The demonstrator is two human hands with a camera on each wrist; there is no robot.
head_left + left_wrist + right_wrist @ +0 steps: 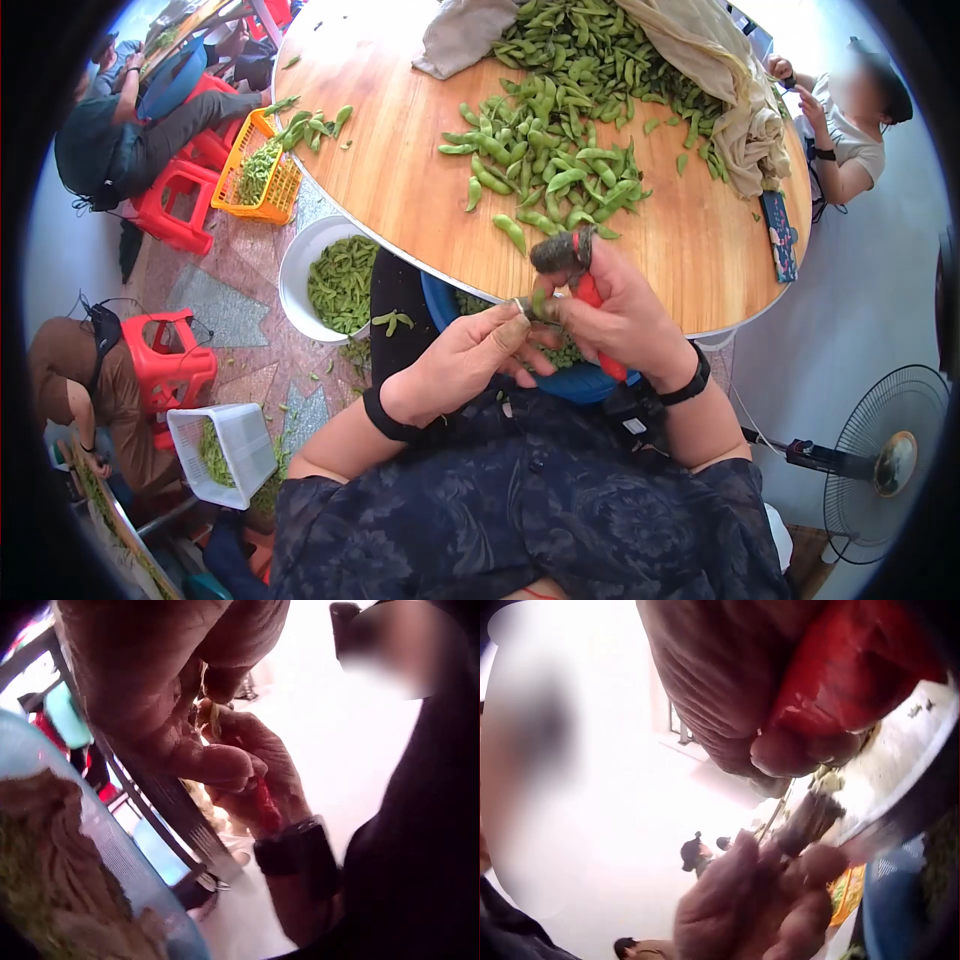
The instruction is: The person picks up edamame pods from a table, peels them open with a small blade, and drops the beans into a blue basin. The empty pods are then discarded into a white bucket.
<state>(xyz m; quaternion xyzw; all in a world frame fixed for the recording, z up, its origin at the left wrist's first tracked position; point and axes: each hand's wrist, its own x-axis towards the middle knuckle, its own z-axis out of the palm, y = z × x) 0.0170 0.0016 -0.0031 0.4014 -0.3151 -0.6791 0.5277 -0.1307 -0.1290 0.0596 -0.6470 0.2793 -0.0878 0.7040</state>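
Over the table's near edge my two hands meet at one green soybean pod [541, 303]. Thumb and fingertips of my left hand [462, 358] are at the pod's left end, pinching it, the other fingers spread below. My right hand [632, 318] curls round a red-handled tool [612, 366], its working end hidden; the glossy red handle [847, 671] fills the palm in the right wrist view. A dark cover [556, 254] with a red band wraps a right finger. Beneath the hands, a blue basin [592, 385] contains green beans, partly hidden by fingers.
Heaped pods [560, 130] lie on the round wooden table [390, 160], beside a beige cloth [745, 110]. A white bucket [292, 275] of pods stands left of my knees, near an orange basket [285, 190]. A fan [885, 465] stands right. Other people sit around.
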